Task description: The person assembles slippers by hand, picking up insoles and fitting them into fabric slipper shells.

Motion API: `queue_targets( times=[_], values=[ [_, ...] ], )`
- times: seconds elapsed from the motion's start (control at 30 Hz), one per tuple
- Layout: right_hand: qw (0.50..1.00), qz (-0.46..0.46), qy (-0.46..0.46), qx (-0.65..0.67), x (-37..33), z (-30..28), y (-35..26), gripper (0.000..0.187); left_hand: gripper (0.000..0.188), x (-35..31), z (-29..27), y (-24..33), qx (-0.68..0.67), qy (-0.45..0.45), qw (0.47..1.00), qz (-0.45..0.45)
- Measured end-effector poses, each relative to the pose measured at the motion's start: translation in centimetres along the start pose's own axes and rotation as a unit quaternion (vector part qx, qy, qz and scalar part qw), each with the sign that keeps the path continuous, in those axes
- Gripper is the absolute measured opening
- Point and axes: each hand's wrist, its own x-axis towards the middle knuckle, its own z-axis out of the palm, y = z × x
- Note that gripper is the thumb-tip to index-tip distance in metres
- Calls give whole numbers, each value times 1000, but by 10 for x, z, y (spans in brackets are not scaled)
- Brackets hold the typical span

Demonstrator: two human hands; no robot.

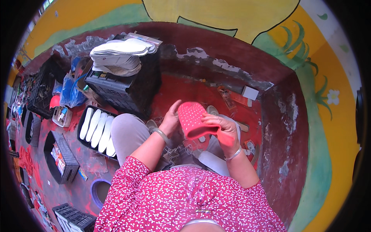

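Note:
A red shoe upper (193, 116) with white dots, its rounded toe toward the far side and its opening toward me, is held up between my hands above my lap. My right hand (227, 133) grips it at its right side, fingers lying over the top near the opening. My left hand (170, 119) is at its left edge by the toe; one digit points up beside it, and the other fingers are partly hidden behind the upper.
White insoles (119, 54) are stacked on a black crate (133, 89) by the wall. More lie in a dark basket (82, 125) at my left. Further left stand another basket (71, 162), blue plastic bags (72, 91) and a purple-rimmed basin (94, 193). A maroon wall (284, 135) bounds the right.

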Motion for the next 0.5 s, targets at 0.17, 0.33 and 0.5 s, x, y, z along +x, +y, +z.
queue_targets(
  times=[0.17,0.33,0.5],
  values=[
    [978,-56,-75,-187,-1,4,3,29,48,7,-26,22,-74,-128,978,-150],
    [970,-39,-139,-198,-9,6,21,35,34,-10,-7,35,3,-143,986,-84],
    [996,79,1,-38,-8,-14,35,27,34,-7,-12,34,71,-129,988,-55]
  ],
)
